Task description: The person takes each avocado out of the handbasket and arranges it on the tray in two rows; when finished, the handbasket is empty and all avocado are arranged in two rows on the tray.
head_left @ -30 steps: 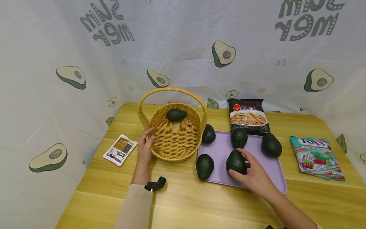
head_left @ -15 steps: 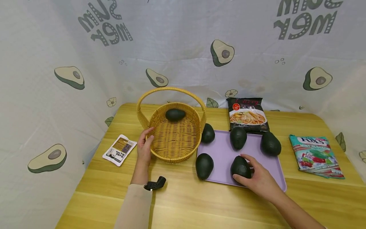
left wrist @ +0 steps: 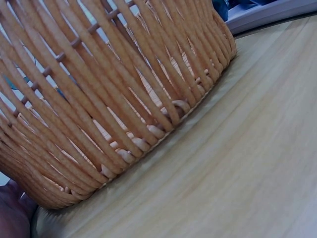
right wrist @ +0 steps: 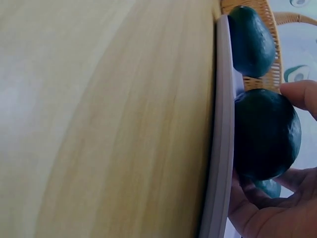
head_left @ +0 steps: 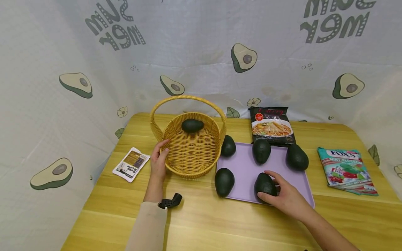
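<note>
In the head view my right hand (head_left: 287,198) grips a dark green avocado (head_left: 265,184) near the front edge of a lilac tray (head_left: 242,174). The right wrist view shows thumb and fingers around this avocado (right wrist: 267,134), low over the tray. My left hand (head_left: 158,162) holds the left rim of a yellow wicker basket (head_left: 191,153) with a tall handle. One avocado (head_left: 192,126) lies inside the basket at the back. Other avocados sit on the tray: one at front left (head_left: 224,182), one at back middle (head_left: 261,151), one at back right (head_left: 297,158), and one at back left (head_left: 228,146), partly behind the basket.
A black noodle packet (head_left: 272,126) lies behind the tray. To its right is a teal candy bag (head_left: 348,171). A small white-and-brown packet (head_left: 131,164) lies left of the basket. A printed curtain (head_left: 201,62) hangs along the wooden table's back edge.
My right hand and the avocado in it have shifted slightly right and toward the tray's front edge, mostly in the first half second. The left hand and basket stay put.
</note>
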Action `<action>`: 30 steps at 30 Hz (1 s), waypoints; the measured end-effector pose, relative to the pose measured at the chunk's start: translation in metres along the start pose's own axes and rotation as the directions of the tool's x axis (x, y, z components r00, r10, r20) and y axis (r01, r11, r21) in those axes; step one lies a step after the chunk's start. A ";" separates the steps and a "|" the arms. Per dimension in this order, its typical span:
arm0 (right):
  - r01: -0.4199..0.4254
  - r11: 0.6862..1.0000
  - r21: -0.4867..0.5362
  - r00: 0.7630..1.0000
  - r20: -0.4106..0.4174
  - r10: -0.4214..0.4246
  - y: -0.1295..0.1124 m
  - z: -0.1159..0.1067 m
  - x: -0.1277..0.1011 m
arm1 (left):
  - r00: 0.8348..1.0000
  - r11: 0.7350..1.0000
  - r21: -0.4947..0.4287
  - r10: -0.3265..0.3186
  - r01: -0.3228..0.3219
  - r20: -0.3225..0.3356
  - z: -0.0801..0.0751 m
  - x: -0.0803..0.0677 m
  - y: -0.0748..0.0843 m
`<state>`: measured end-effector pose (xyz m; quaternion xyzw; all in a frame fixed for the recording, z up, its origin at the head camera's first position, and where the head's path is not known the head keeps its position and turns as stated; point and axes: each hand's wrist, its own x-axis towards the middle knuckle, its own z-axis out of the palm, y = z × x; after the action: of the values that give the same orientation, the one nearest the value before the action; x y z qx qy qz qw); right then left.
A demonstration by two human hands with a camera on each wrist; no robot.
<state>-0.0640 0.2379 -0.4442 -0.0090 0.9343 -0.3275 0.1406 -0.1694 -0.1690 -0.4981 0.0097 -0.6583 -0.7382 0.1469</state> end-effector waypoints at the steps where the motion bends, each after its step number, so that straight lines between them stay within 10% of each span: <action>1: 0.003 1.000 -0.001 1.000 -0.002 -0.003 0.000 0.000 0.000 | 1.000 1.000 0.001 0.002 -0.002 0.001 0.000 0.000 0.000; 30: -0.001 1.000 0.009 1.000 -0.025 0.001 -0.005 -0.014 0.002 | 1.000 1.000 -0.003 0.012 -0.012 -0.001 -0.001 0.001 0.000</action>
<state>-0.0704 0.2423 -0.4316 -0.0038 0.9345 -0.3319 0.1289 -0.1698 -0.1700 -0.4983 0.0058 -0.6572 -0.7383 0.1517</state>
